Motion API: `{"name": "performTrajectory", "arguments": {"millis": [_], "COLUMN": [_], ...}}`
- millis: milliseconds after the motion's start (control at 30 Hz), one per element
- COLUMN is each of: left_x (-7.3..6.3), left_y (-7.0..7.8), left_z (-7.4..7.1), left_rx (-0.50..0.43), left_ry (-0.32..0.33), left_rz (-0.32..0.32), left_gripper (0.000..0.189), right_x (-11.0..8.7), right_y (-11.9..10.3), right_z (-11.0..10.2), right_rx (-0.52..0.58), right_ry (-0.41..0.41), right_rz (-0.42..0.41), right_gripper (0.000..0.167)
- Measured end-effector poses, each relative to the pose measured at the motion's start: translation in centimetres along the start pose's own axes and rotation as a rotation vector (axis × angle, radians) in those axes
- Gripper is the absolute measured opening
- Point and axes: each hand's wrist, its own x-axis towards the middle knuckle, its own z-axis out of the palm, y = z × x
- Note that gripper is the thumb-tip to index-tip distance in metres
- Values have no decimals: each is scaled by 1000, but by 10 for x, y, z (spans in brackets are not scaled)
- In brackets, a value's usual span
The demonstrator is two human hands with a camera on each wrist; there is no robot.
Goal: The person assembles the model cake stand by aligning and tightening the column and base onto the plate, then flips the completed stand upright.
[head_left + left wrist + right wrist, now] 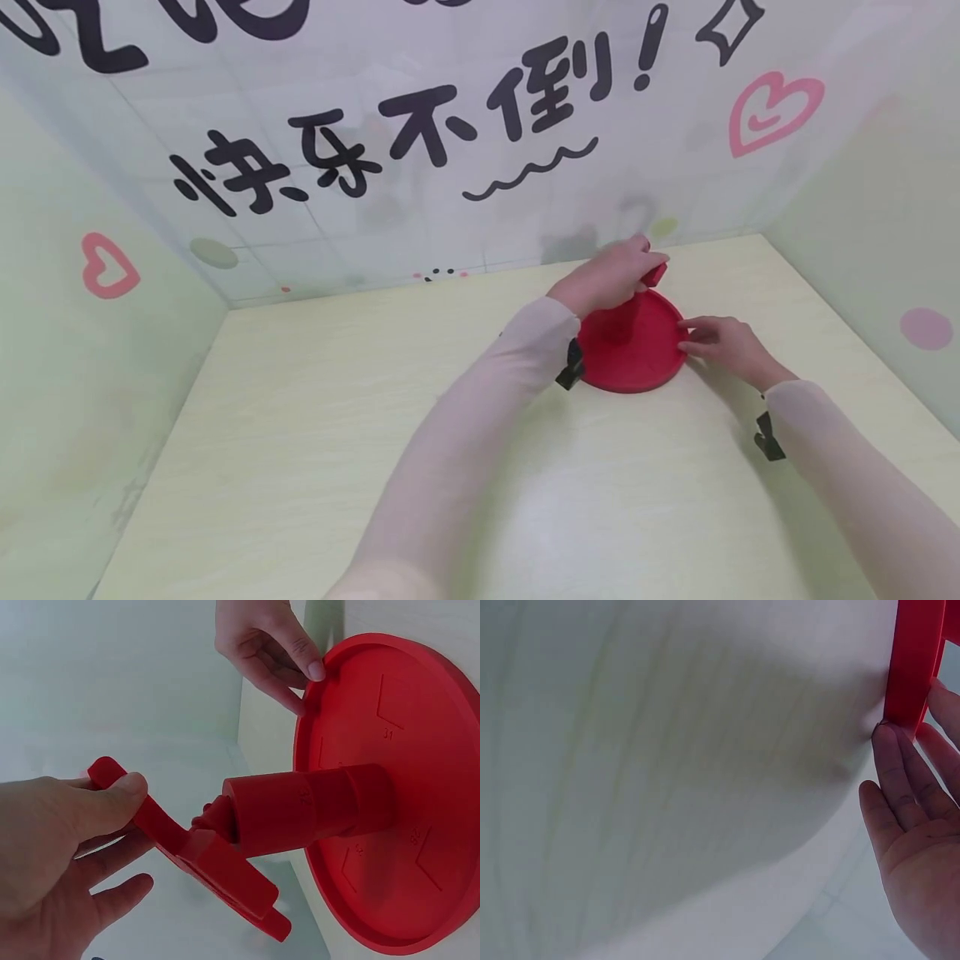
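Left wrist: left hand (82, 840) pinches red bracket (240, 874), tilted at top of post (274, 814) | post stands on round base (431, 757) | right hand (726, 346) pinches base's edge | I see base on table (300, 458), near wall (420, 221)

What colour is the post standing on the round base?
The post is red; the left wrist view shows it best.

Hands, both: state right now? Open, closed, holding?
Left hand: closed, pinching the upper red piece.
Right hand: closed, pinching the round red base at its rim.
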Motion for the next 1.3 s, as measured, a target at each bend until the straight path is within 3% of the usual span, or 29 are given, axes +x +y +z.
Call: {"name": "performTrajectory", "arguments": {"millis": [267, 600, 933, 1300], "left_x": [4, 8, 8, 3], "left_y": [2, -1, -4, -5], "left_z": [9, 20, 27, 26], "left_rx": [19, -94, -104, -212], "left_ry": [-34, -26, 11, 19], "left_rz": [25, 43, 67, -8], "left_gripper": [57, 52, 55, 62], "right_x": [0, -1, -1, -1], "right_y": [1, 0, 0, -1], "right_z": [3, 3, 1, 2], "right_rx": [-5, 6, 12, -6], "right_ry": [10, 2, -3, 15], "right_rz": [-20, 3, 11, -12], "right_gripper": [52, 55, 57, 52]}}
